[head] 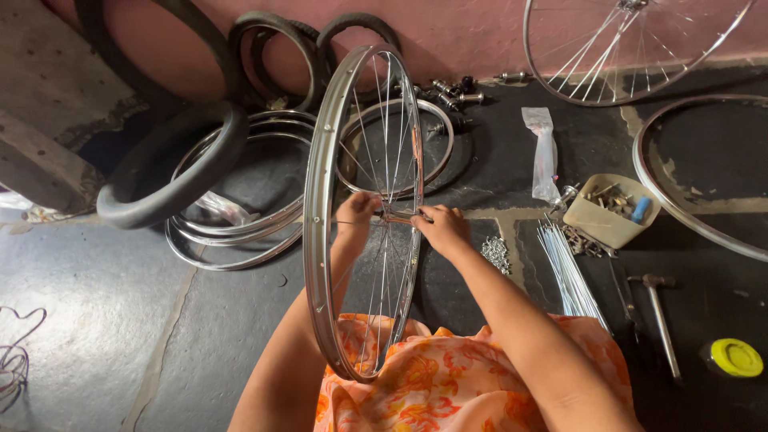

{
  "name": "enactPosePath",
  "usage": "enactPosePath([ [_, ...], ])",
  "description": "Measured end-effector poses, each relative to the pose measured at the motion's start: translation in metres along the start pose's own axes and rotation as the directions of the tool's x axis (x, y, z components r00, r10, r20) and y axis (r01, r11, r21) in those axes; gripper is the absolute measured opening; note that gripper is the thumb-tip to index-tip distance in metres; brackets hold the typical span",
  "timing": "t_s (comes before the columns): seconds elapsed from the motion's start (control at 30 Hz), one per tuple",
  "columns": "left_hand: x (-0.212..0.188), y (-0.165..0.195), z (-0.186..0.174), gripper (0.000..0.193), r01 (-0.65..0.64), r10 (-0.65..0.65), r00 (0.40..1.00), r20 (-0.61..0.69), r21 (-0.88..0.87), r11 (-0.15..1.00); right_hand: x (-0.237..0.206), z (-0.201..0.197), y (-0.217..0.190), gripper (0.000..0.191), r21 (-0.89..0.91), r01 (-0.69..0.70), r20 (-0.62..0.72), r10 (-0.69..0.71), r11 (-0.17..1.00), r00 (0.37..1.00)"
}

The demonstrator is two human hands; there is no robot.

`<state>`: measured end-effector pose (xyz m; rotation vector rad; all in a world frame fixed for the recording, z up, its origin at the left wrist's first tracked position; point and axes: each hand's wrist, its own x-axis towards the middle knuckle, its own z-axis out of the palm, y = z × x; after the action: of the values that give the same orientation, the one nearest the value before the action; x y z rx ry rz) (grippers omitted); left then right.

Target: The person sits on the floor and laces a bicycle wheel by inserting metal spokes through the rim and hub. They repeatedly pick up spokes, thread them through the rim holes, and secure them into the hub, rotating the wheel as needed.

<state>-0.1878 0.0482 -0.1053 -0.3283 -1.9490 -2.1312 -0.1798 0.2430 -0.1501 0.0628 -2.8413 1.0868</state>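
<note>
A spoked bicycle wheel [360, 216] stands upright on edge on the dark floor [104, 320], its lower rim resting against the person's orange floral lap [448, 384]. A black tyre [172, 164] leans over a stack of bare rims [240, 232] toward the floor's left side. A bundle of loose spokes [568, 272] lies right of the wheel, beside a beige tub [610, 212] of small parts. The left hand [354, 214] reaches through the spokes, its grip closed on the hub [394, 216]. The right hand [442, 228] meets the hub from the other side, grip pinched on it. A yellow lid [734, 357] sits near the floor's lower right corner.
</note>
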Motion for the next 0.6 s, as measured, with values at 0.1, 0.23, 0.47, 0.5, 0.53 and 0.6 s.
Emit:
enactPosePath([
  [0.1,-0.006,0.020,-0.034,0.014,-0.073,0.093,0.992,0.090,-0.201,0.977,0.001,-0.014,0.005,0.055,0.015,-0.035,0.106,0.033,0.999,0.994],
  [0.23,0.008,0.053,-0.081,0.027,0.041,0.081,0.984,0.158,-0.646,0.763,0.008,-0.029,0.006,0.055,-0.003,-0.059,0.197,0.058,0.998,0.979],
  [0.47,0.032,0.078,-0.085,0.011,0.053,-0.188,0.931,-0.312,-0.394,0.918,0.005,-0.018,0.003,0.063,0.051,-0.046,0.185,0.036,0.998,0.982],
  [0.5,0.041,0.084,-0.081,0.011,-0.017,-0.082,0.942,-0.324,-0.291,0.956,0.004,-0.016,0.003,0.062,0.073,-0.042,0.188,0.027,0.996,0.982],
  [0.53,0.049,0.092,-0.076,0.010,-0.090,0.026,0.945,-0.325,-0.185,0.979,0.003,-0.013,0.001,0.061,0.095,-0.036,0.190,0.018,0.995,0.982],
  [0.6,0.066,0.108,-0.066,0.010,-0.210,0.216,0.919,-0.330,0.053,0.976,0.002,-0.008,-0.002,0.060,0.123,-0.037,0.180,0.014,0.992,0.984],
])
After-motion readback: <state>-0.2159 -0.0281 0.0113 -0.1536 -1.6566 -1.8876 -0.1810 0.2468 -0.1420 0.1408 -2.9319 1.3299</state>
